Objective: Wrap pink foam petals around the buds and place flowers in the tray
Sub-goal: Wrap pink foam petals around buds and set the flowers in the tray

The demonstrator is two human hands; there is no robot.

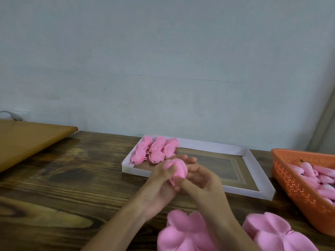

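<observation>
Surface: a dark, heavily grained wooden table (72, 178) stood against a pale blue-grey wall (163, 60).
Near edge, bottom of frame: two stacks of flat pink foam petals (184, 232) lay side by side, lower centre and lower right.
Work piece: one part-wrapped flower (176, 169) was held above the table at centre frame, just in front of the tray's near rim.
Risk: the foam looked springy, so a loosened pinch would probably let the outer petal unfurl; too hard a squeeze might crease it. Lowering it carelessly could nudge the row already laid in the tray.
Left hand (159, 185): entered from the lower left, fingers curled round the flower's left and underside, thumb on top.
Right hand (204, 180): entered from the bottom centre, fingers cupped closely behind the flower's right side, thumb towards its base.
Tray (253, 156): a shallow white box, centre right, behind the hands.
Finished flowers (155, 149): clustered in the tray's upper-left corner, touching one another.
Basket (293, 182): orange, perforated, at the right edge, holding pink buds (311, 171).
Far left: a tan board (27, 138) lay on the table.
</observation>
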